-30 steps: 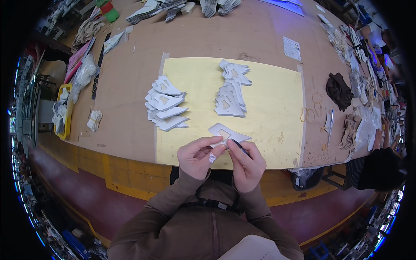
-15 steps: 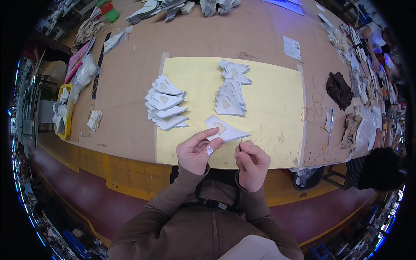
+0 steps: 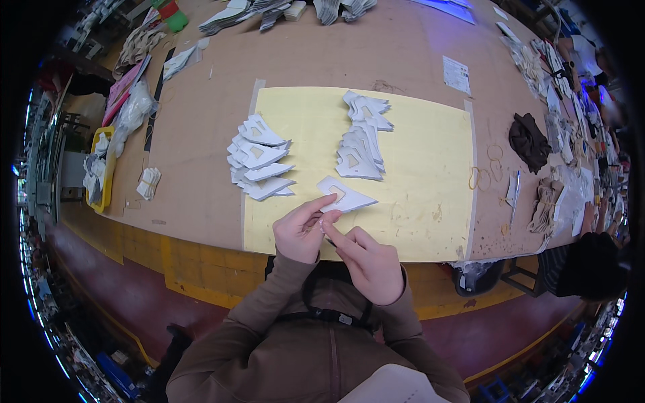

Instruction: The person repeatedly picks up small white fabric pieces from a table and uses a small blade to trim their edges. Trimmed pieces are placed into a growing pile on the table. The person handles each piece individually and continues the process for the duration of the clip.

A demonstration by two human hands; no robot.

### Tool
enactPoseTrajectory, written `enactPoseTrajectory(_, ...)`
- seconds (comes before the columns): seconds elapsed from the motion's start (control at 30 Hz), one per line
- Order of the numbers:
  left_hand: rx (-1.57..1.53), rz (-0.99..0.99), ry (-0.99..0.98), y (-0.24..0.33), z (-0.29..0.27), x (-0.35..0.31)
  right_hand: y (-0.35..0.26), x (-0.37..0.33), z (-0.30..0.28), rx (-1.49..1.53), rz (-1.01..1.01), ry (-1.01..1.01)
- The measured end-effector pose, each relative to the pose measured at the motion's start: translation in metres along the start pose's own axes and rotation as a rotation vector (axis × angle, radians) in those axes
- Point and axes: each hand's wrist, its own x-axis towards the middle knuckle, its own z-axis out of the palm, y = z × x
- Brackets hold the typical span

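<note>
My left hand [image 3: 299,228] pinches the edge of a flat white pointed piece [image 3: 351,196], which looks like a cut panel with a small beige patch on it. A small whitish scrap [image 3: 322,226] lies at the left thumb. There the fingertips of my right hand [image 3: 368,262] meet it, closed together; a thin dark sliver shows below them, too small to name. Beyond my hands, similar white pieces lie overlapped in a left stack [image 3: 259,158] and a right row [image 3: 359,151], several with beige patches.
A yellow sheet [image 3: 416,195], taped along its sides, covers part of the brown table [image 3: 201,121]. Rubber bands [image 3: 480,178], a dark cloth [image 3: 529,142] and banded bundles lie at the right. A yellow basket [image 3: 107,181] and banded white pieces [image 3: 148,183] are at the left.
My right hand has moved left from the piece's pointed end to my left thumb, its fingertips now at the whitish scrap. The left hand still holds the white piece.
</note>
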Motion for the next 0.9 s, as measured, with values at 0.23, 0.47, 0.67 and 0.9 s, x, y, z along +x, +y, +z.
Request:
enactPoseTrajectory(0.23,0.041,0.077,0.147,-0.005,-0.023,0.018,0.007,-0.006,-0.006,0.183,-0.025,0.024)
enactPoseTrajectory(0.47,0.097,-0.119,0.225,0.0,-0.082,0.037,0.017,-0.015,-0.017,0.347,0.148,0.152)
enactPoseTrajectory(0.67,0.091,0.199,0.013,-0.009,-0.025,0.046,0.012,-0.013,-0.017,0.371,0.16,0.153)
enactPoseTrajectory(0.9,0.599,0.313,0.045,-0.036,0.015,0.074,0.013,-0.014,-0.011,0.338,0.04,0.133)
